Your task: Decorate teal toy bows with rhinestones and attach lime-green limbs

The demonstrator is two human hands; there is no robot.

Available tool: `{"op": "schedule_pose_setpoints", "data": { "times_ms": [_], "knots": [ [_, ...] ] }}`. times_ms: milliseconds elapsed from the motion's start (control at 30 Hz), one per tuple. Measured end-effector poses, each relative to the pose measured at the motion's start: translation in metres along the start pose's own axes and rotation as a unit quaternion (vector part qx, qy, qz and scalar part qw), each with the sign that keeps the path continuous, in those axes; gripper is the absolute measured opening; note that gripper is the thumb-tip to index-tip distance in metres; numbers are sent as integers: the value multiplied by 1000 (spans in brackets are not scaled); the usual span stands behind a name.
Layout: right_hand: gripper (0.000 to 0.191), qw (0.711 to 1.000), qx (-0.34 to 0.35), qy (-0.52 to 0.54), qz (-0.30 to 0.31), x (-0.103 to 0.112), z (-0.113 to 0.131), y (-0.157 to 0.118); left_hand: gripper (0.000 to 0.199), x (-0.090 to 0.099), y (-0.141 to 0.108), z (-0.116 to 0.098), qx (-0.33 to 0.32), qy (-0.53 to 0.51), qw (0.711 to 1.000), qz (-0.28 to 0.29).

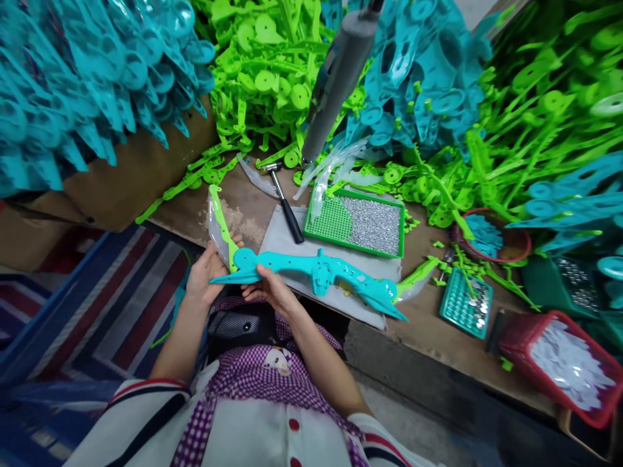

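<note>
A turquoise toy bow (292,264) with lime-green and clear limbs lies level across the front of the bench, its right end over the worktop. My left hand (207,269) is closed around its left end, by the clear limb piece (217,227). Gripping the turquoise body a little further right, my right hand (270,288) has its thumb on top and its fingers underneath. Just beyond the bow are a black-handled hammer (287,207) and a green tray (403,237) of small silvery metal pieces. Above them hangs a grey powered screwdriver (335,84), its tip pointing down.
Heaps of green parts (267,71) and turquoise parts (418,71) line the back. More turquoise pieces (97,78) fill a carton (170,165) at left. On the right stand a teal tray (450,305), a round red basket (523,243) and a red bin (525,363) with whitish pieces.
</note>
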State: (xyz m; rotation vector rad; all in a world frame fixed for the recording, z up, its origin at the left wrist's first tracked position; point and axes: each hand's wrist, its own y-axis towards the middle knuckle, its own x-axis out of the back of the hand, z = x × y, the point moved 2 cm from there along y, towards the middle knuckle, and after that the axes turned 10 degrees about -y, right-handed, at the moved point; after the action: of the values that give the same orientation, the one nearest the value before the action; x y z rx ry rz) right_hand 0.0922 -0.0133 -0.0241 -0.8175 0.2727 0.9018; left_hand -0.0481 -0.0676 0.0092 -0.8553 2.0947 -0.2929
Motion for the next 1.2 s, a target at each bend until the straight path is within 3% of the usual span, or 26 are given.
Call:
{"op": "schedule_pose_setpoints", "data": {
  "times_ms": [233,500,633,733,800,833,900,933,967,1033,1067,1100,1167,1200],
  "knots": [
    [45,993,11,58,-99,-9,-1,-4,40,0,3,10,-88,-46,992,-84],
    [51,994,29,45,-95,-16,2,-6,42,2,7,13,-134,-50,983,-111],
    [57,998,7,27,-51,-14,5,0,41,2,9,14,-163,-40,979,-118],
    [59,1000,-4,-25,-1,-4,5,-16,44,1,8,12,-173,-26,980,-92],
    [52,995,23,-91,-26,12,6,-42,47,1,7,8,-181,-4,981,-71],
    [47,988,51,-127,-71,25,8,-57,49,2,6,6,-185,10,981,-60],
    [37,950,123,-173,-231,60,16,-89,50,2,4,1,-192,38,980,-40],
    [33,907,170,-185,-338,81,23,-104,50,3,4,-1,-194,50,979,-31],
    [32,841,226,-194,-452,103,30,-118,50,3,5,-3,-198,61,978,-25],
    [34,688,303,-218,-623,145,45,-139,50,3,7,-7,-207,81,975,-19],
    [38,628,319,-238,-669,165,52,-144,50,3,10,-9,-211,91,973,-17],
    [41,590,322,-260,-693,184,59,-146,51,2,12,-11,-216,98,971,-16],
    [48,555,308,-296,-714,218,73,-144,49,1,17,-14,-219,112,969,-4],
    [52,562,304,-306,-706,233,79,-140,47,0,19,-16,-218,115,969,4]
  ]
}}
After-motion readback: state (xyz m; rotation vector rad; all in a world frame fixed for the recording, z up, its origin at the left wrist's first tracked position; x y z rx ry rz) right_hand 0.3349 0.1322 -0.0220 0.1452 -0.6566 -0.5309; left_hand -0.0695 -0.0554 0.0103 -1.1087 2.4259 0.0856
